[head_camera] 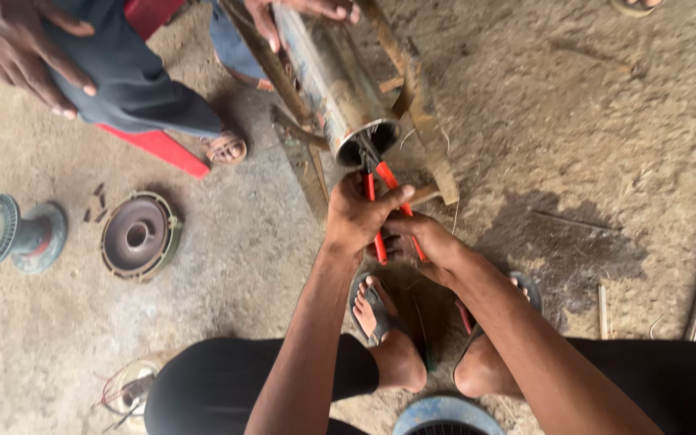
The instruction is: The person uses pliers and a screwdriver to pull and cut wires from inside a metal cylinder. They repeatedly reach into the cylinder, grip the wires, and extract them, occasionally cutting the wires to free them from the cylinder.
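A metal cylinder (333, 76) rests tilted on a rusty frame (420, 113), its open end facing me. Red-handled pliers (383, 184) reach into that open end. My left hand (356, 213) grips the pliers near their head. My right hand (424, 246) wraps the red handles lower down. Both of my forearms stretch forward over my feet in sandals (376, 314). Another person's hand (300, 12) steadies the far end of the cylinder, and that person's other hand (26, 48) rests on a dark-trousered knee at top left.
On the concrete floor at left lie a round rusty end cover (137, 235), a finned disc on a shaft (10, 234) and a few small bolts (97, 201). A wire coil (126, 391) sits at bottom left, a blue rim (445, 417) between my legs, a red seat (159, 145) under the other person.
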The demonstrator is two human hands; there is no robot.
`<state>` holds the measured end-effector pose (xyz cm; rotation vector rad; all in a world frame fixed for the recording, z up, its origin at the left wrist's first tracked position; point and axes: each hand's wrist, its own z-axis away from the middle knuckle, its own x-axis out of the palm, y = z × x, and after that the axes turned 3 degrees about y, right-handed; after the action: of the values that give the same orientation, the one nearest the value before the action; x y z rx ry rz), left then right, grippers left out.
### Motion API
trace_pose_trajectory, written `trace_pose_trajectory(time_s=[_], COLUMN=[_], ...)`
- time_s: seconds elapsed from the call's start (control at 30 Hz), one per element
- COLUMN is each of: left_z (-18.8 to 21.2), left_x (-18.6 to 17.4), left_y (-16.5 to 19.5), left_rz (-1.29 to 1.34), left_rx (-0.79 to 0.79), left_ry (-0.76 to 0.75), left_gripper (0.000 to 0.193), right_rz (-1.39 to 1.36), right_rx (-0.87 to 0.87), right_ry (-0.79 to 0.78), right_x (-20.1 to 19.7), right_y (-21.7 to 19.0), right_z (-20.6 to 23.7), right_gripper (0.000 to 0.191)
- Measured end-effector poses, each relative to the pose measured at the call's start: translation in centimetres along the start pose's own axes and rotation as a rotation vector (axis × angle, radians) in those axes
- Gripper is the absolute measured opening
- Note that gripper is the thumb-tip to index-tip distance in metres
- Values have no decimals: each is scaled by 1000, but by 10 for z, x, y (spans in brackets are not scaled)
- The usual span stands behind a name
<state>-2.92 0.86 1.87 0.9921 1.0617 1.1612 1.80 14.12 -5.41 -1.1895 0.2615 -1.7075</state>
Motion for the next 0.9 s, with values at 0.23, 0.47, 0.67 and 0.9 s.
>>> trace_pose_trajectory(time_s=[0.23,0.47,0.67,0.9], left_z=[3,14,23,33], left_x=[-14,-15,-6,-6], left_y=[-6,7,16,15], left_rz=[140,32,-120,-171], left_rx=[-122,13,-121,-56], left_ry=[-37,-126,-62,-67], left_gripper=[53,40,35,32], right_rz=[50,174,131,258], right_rx=[-171,-39,71,59], right_ry=[165,126,-2,-6], right_x=[20,15,12,13], right_y=[49,9,-2,7], right_z=[-32,8,30,25], right_gripper=[21,40,41,40])
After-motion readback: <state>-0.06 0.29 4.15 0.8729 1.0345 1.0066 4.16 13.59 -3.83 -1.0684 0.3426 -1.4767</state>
